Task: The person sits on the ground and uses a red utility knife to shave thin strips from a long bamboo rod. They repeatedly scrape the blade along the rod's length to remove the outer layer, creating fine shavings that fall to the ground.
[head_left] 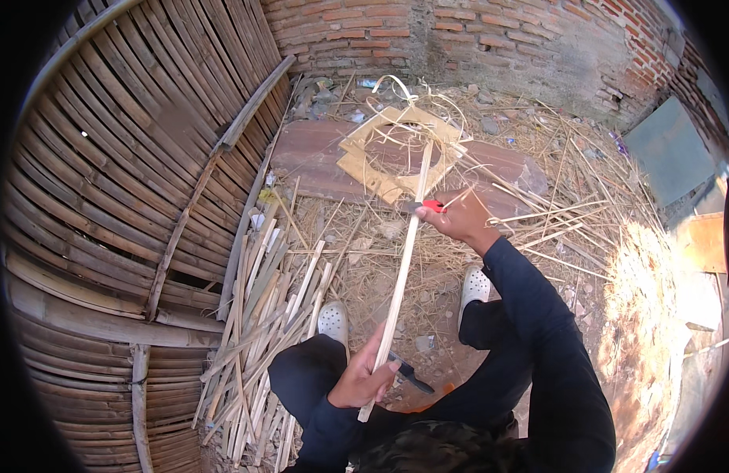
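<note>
Nearest, the left hand (364,380) is closed around the low end of a long bamboo strip (401,268) beside a dark-handled knife (412,376), while the right hand (459,214) pinches a red-handled tool (432,206) against its far part, where a slip could cut fingers.

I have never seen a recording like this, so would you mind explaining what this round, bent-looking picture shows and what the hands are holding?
The picture comes from a wide fisheye camera worn on a person's head, looking down, so straight edges curve near the rim. There is no machine: a seated person in dark sleeves works with bare hands. The left hand grips the near end of a long bamboo strip. The right hand, stretched forward, holds a small red-handled tool against the strip farther up. A dark tool lies by the left hand. On the ground are straw and shavings, a pile of split bamboo strips, a flat wooden frame, a woven bamboo panel and a brick wall.
</note>
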Tool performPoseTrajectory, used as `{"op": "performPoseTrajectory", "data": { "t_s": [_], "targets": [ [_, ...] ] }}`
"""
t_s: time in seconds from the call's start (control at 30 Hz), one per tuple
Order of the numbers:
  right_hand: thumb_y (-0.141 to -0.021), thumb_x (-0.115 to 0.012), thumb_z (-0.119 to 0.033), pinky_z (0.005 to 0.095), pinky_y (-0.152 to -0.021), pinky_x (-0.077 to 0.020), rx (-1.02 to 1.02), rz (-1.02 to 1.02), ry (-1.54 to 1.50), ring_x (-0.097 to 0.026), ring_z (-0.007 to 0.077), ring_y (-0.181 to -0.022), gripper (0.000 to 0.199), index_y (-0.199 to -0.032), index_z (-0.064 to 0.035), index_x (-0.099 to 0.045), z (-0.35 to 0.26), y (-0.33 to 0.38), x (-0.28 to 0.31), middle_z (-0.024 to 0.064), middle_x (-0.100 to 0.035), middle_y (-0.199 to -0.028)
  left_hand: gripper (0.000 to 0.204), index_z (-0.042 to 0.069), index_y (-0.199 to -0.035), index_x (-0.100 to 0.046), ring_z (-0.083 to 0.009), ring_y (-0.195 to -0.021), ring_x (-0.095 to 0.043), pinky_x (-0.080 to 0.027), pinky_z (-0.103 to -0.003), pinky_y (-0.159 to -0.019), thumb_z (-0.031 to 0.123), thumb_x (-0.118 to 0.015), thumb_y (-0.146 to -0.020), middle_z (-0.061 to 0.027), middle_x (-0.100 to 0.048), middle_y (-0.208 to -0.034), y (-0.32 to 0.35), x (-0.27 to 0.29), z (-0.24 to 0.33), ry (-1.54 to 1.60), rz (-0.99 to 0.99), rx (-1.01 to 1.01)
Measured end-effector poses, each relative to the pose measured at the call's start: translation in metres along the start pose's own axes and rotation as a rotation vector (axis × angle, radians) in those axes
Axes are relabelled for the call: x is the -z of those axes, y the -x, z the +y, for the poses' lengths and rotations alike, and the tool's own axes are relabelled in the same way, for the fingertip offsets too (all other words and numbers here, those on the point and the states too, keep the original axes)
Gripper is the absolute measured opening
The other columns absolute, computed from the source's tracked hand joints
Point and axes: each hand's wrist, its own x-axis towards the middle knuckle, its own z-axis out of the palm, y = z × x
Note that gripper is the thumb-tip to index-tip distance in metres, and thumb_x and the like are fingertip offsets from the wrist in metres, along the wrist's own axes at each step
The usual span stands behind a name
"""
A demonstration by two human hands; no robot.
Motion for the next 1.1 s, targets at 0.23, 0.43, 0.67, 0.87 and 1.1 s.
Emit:
{"op": "performPoseTrajectory", "data": {
  "t_s": [0.23,0.43,0.67,0.87,1.1],
  "targets": [
    [-0.081,-0.061,-0.061,0.0436,-0.046,-0.0428,0.306,-0.031,-0.083,-0.056,0.0341,-0.048,0.059,-0.059,-0.0067,-0.059,-0.049,0.027,-0.003,0.0130,-0.052,-0.049,0.074,0.010,-0.154,-0.002,-0.0055,-0.040,-0.038,-0.035,-0.023,-0.048,0.003,-0.047,-0.096,0.0027,-0.043,-0.053,-0.002,0.005,0.008,0.006,0.050,-0.018],
    [-0.081,-0.057,-0.068,0.0425,-0.051,-0.0481,0.050,0.114,0.082,-0.063,0.0313,-0.053,0.061,-0.066,-0.0092,-0.068,0.018,-0.013,-0.008,0.0125,-0.059,-0.053,0.076,0.010,-0.154,-0.002,-0.0052,-0.041,-0.037,-0.035,-0.022,-0.047,0.002,-0.048,-0.095,0.0030,-0.043,-0.054,0.001,0.002,0.006,0.017,0.026,0.008],
    [-0.085,-0.052,-0.067,0.0484,-0.058,-0.0484,-0.177,0.204,0.282,-0.065,0.0370,-0.064,0.062,-0.072,-0.0087,-0.071,0.073,-0.036,0.004,0.0177,-0.063,-0.062,0.075,0.010,-0.155,-0.004,-0.0041,-0.046,-0.042,-0.037,-0.019,-0.044,0.003,-0.050,-0.096,0.0034,-0.047,-0.063,0.003,0.000,0.004,-0.035,-0.035,0.066],
    [-0.089,-0.046,-0.067,0.0470,-0.058,-0.0455,-0.429,0.173,0.107,-0.063,0.0373,-0.065,0.071,-0.069,-0.0023,-0.067,0.104,-0.040,0.019,0.0204,-0.061,-0.063,0.074,0.011,-0.155,-0.004,-0.0048,-0.045,-0.040,-0.038,-0.021,-0.045,0.000,-0.047,-0.095,0.0028,-0.046,-0.061,-0.008,0.000,-0.006,-0.038,-0.094,0.094],
    [-0.091,-0.044,-0.069,0.0398,-0.048,-0.0325,-0.291,0.007,-0.442,-0.035,0.0198,-0.046,0.081,-0.051,0.0010,-0.043,0.045,-0.021,0.024,0.0064,-0.036,-0.045,0.064,0.011,-0.154,-0.012,-0.0071,-0.037,-0.035,-0.034,-0.021,-0.043,0.011,-0.040,-0.097,-0.0002,-0.040,-0.053,-0.016,-0.003,0.005,0.455,-0.117,0.067]
  ]
}}
